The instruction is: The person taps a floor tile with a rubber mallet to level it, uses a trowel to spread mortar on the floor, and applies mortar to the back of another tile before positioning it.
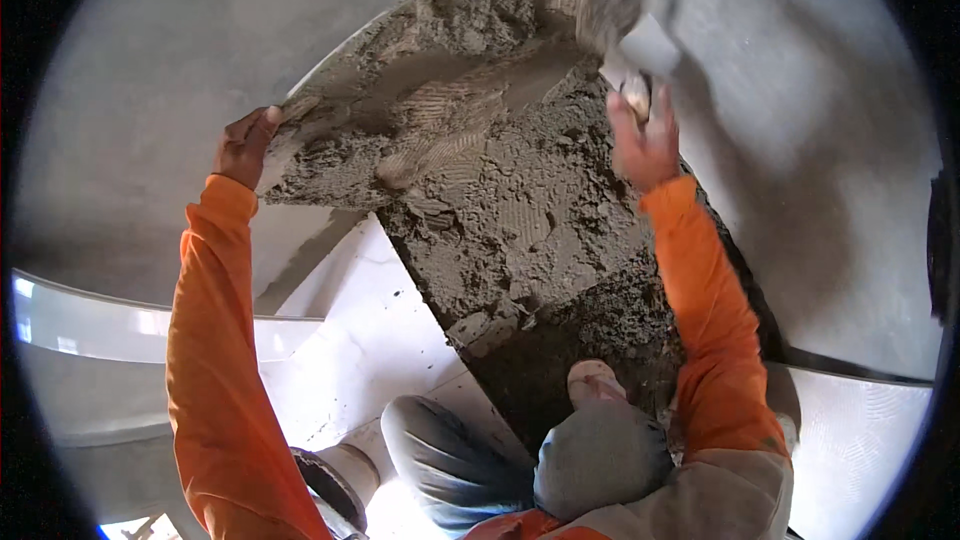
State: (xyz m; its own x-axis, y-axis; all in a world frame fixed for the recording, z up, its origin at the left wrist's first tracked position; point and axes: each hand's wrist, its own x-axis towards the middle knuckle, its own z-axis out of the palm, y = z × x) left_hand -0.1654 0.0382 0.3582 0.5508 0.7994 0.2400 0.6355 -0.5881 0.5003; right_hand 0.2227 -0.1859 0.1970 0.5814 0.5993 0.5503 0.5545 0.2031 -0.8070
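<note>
My left hand (248, 145) is closed on the left edge of a large tile (430, 105), thumb over its rim. Its upturned back is smeared with grey mortar, showing ridged and bare patches, and it looks tilted up off the floor. Toward the far right, my right hand (648, 140) grips the handle of a trowel (635, 15). Motion blurs the trowel's blade, which is at the tile's far right side beside the wall. Below the tile lies a rough bed of wet mortar (560, 210).
White marbled floor tiles (365, 340) lie left of the mortar bed. Grey plastered walls (820, 170) rise at the right and far left, with a pale skirting strip (110, 325) along the left one. A bucket-like round container (345, 480) stands by my left knee. My foot (595, 380) is beside the bed.
</note>
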